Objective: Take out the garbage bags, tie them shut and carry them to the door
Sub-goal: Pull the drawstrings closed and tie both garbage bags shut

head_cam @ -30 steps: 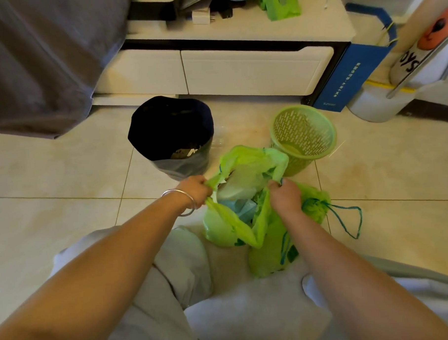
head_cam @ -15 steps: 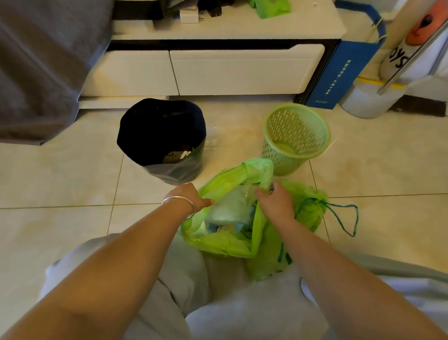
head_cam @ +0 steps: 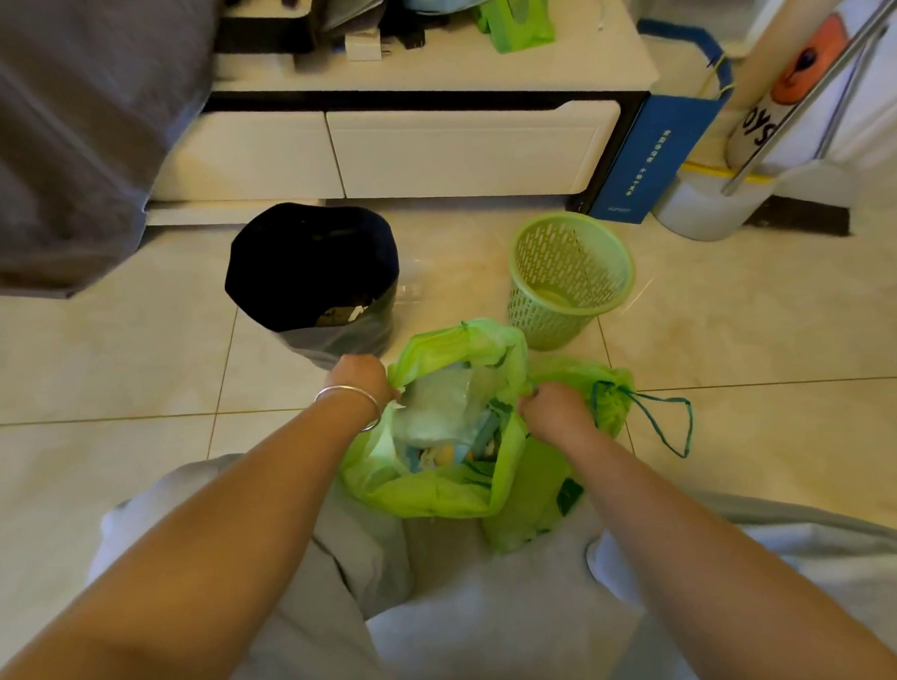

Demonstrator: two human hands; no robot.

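Both-handed, left hand (head_cam: 362, 378) and right hand (head_cam: 552, 409) pinch the green bag's (head_cam: 437, 492) rim apart.

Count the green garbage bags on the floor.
2: the open bag held at its rim by both hands, and the drawstring-closed bag right of it, partly hidden. Others may be out of view.

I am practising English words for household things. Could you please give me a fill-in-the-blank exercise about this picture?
1. Both hands, left hand and right hand, hold the rim of a ____ garbage bag.
2. The green basket on the floor contains no ____.
3. The other bin is lined with a ____ bag.
4. A silver bracelet circles the ____ wrist.

Missing words: green; bag; black; left
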